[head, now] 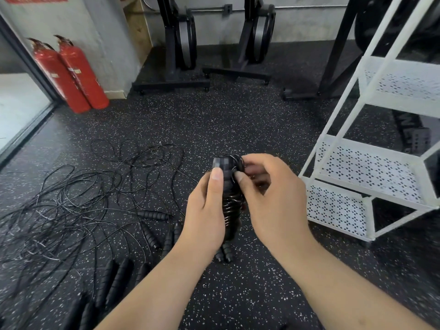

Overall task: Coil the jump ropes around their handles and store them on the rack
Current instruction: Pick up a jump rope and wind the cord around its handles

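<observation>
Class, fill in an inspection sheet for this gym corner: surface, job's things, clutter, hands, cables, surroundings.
Surface: black speckled floor.
Job's things: coiled jump rope held in both hands; loose jump ropes tangled on the floor at left; white rack at right.
Clutter: nothing seen.
Hands: left hand grips the coiled jump rope; right hand pinches its top turns.
Cables: nothing seen apart from the ropes.
Surroundings: two fire extinguishers by the wall; exercise machines behind.
</observation>
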### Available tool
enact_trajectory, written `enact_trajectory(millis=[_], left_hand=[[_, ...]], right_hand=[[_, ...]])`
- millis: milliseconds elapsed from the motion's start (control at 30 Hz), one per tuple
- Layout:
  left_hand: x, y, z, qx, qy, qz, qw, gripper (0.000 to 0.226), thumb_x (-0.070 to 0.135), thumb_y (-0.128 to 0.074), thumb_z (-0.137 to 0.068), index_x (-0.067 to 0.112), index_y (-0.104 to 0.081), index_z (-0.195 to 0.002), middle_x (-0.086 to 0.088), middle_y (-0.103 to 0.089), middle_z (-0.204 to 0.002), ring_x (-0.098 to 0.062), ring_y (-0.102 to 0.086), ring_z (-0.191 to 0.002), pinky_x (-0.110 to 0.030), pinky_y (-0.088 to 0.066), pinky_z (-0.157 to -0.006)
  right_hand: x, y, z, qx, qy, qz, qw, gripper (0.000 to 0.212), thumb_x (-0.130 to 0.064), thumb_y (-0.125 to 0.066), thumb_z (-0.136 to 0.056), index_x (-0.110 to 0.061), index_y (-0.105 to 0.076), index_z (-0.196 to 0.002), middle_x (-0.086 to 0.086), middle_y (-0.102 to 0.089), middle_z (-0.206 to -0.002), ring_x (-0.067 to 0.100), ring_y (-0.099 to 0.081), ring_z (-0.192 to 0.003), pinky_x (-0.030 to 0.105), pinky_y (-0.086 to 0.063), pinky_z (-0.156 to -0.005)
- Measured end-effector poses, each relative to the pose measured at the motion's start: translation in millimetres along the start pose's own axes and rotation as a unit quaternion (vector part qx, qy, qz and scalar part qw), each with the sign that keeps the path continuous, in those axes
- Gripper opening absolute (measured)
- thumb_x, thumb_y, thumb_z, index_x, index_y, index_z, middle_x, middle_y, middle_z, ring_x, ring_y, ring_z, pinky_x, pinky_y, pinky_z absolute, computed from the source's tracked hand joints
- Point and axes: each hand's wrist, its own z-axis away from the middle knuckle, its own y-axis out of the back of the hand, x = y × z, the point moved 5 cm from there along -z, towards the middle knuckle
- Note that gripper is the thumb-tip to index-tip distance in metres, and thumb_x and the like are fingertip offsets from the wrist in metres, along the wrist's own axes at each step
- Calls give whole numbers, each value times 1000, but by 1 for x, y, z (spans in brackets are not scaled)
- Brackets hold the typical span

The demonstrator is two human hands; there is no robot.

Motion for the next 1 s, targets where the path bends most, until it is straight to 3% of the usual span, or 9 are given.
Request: enact_trajectory(millis=[100, 233, 333, 500, 633, 733, 833, 1000], left_hand=[[-1, -1, 1, 1, 11, 3, 1000, 45, 53, -40, -108, 23, -74, -110, 10, -79, -100, 4, -70, -86, -10, -50, -72], [-1, 2, -1, 1, 0, -3, 1000, 54, 63, -39, -99, 26, -74, -115, 5, -79, -108, -9, -73, -103, -26, -58, -89], [-1, 7, -3, 11, -25, -32, 999, 50, 62, -38, -104, 26, -71, -116, 10, -77, -109, -7, -72, -103, -29, -55, -91], [-1, 9, -2, 13, -56, -96, 994, 40, 59, -39, -102, 28, -64, -102, 22, -70, -92, 3, -62, -82, -15, -45, -73], [0, 10, -2, 5, -56, -107, 993, 42, 61, -38, -103, 29, -65, -108, 21, -71, -100, 1, -65, -91, -18, -47, -77], [-1, 12, -3, 6, -46, -105, 993, 44, 64, -38, -102, 30, -65, -107, 20, -72, -100, 0, -65, -90, -24, -48, -78], [-1, 12, -4, 12, -45, -101, 994, 45, 64, -38, -101, 30, -66, -108, 19, -73, -100, -1, -67, -91, -26, -50, -80], [0, 8, -2, 3, -54, -107, 993, 43, 62, -39, -103, 29, -66, -110, 20, -73, -101, 2, -67, -92, -17, -48, -78]], right_hand=[[-3, 0, 4, 25, 7, -25, 999, 21, -21, -79, -96, -36, -69, -105, -19, -70, -96, 1, -69, -90, 11, -51, -78], [-6, -1, 5, -1, -2, 11, 1000, 14, -30, -81, -91, -39, -75, -99, -23, -71, -96, -4, -68, -91, 7, -48, -78], [-6, 2, 0, -40, -26, 21, 999, 16, -37, -87, -84, -39, -76, -96, -25, -73, -91, -9, -69, -88, 10, -52, -79], [-5, 1, -4, -36, -5, 64, 997, 23, -33, -87, -85, -36, -66, -95, -23, -72, -86, -6, -70, -87, 23, -59, -81], [-6, 2, -10, -54, 32, 80, 995, 25, -26, -85, -90, -34, -63, -97, -22, -71, -87, -4, -70, -85, 21, -60, -78], [-5, 4, -10, -105, 3, 30, 994, 30, -19, -89, -86, -32, -63, -96, -18, -73, -88, -6, -72, -86, 15, -59, -78], [-6, 3, -6, -98, -10, 19, 995, 34, -20, -91, -83, -33, -61, -94, -16, -75, -87, -4, -74, -82, 20, -61, -77], [-4, 7, -11, -78, -29, 21, 996, 36, -26, -92, -79, -31, -58, -90, -13, -76, -81, 0, -75, -75, 29, -64, -75]])
